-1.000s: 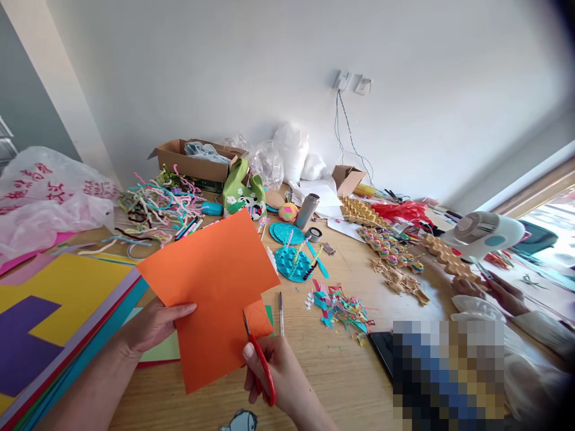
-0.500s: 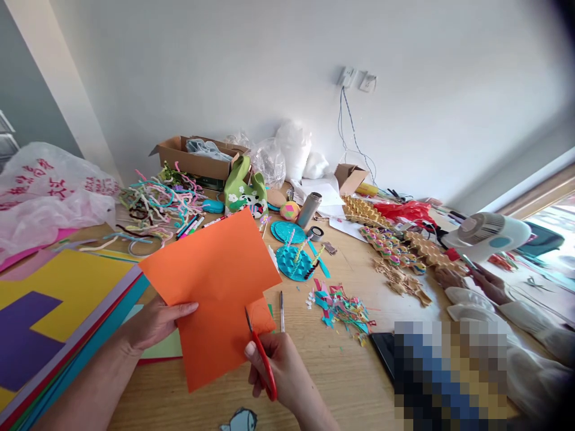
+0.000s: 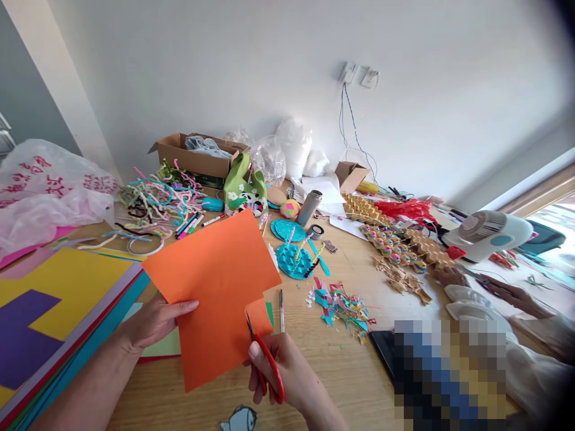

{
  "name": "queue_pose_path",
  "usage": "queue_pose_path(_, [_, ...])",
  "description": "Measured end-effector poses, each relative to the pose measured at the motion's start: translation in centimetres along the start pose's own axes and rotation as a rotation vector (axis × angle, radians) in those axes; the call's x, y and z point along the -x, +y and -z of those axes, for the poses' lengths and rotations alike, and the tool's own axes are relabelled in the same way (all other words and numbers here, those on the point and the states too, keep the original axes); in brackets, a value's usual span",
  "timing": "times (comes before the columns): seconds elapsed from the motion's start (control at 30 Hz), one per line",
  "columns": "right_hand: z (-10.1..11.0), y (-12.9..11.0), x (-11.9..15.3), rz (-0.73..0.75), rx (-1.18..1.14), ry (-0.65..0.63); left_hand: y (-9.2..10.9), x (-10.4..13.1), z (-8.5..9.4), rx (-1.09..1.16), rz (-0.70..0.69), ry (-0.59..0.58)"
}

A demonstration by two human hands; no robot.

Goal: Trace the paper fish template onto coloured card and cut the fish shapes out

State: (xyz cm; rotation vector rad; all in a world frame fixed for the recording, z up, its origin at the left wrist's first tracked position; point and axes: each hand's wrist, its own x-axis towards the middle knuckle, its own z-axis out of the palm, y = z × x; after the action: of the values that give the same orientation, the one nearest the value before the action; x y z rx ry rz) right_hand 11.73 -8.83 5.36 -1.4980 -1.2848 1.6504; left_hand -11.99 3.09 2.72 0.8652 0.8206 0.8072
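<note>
Closed around the orange sheet (image 3: 213,272), thumb on top and fingers beneath, the left hand's (image 3: 155,323) grip holds it at its left edge, tilted above the table (image 3: 327,383). Right of that, the right hand (image 3: 285,365) has its grip closed on the red-handled scissors (image 3: 275,374), whose dark blades point up and away over the sheet's lower right part, near the notch in its right side.

Taking the orange sheet as landmark, a white plastic bag (image 3: 49,173) with red writing lies to its far left, with a yellow sheet (image 3: 85,275) and a purple piece (image 3: 29,329) nearer the person. Beyond the orange sheet's upper left are a tangle of fuzzy sticks (image 3: 157,194) and an open cardboard box (image 3: 193,158); a green bag (image 3: 242,191) stands just behind its top corner. Below it, close to the person, lies a fish-like cutout (image 3: 242,419).

To its right come a pen (image 3: 282,311), a teal disc (image 3: 294,261) bearing upright fuzzy sticks, a metal bottle (image 3: 309,208), a roll of tape (image 3: 316,231) and a heap of colourful paper scraps (image 3: 344,305). Farther right are a dark flat device (image 3: 381,353), egg-carton strips (image 3: 429,248) and a white fan (image 3: 485,233), with another person's hands (image 3: 507,293) just in front of the fan.
</note>
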Motion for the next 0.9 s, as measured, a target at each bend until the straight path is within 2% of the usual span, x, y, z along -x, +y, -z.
queue_pose_path(0.23, [-0.2, -0.6, -0.1, -0.034, 0.014, 0.044, -0.1, 0.0, -0.2, -0.022, 0.028, -0.026])
queue_pose_path(0.5, [-0.4, 0.7, -0.7, -0.039, -0.031, 0.073, -0.4, 0.0, -0.1, -0.018, 0.055, -0.059])
queue_pose_path(0.9, [-0.7, 1.0, -1.0, -0.094, -0.072, 0.124, -0.2, 0.1, -0.4, -0.019, 0.045, -0.053])
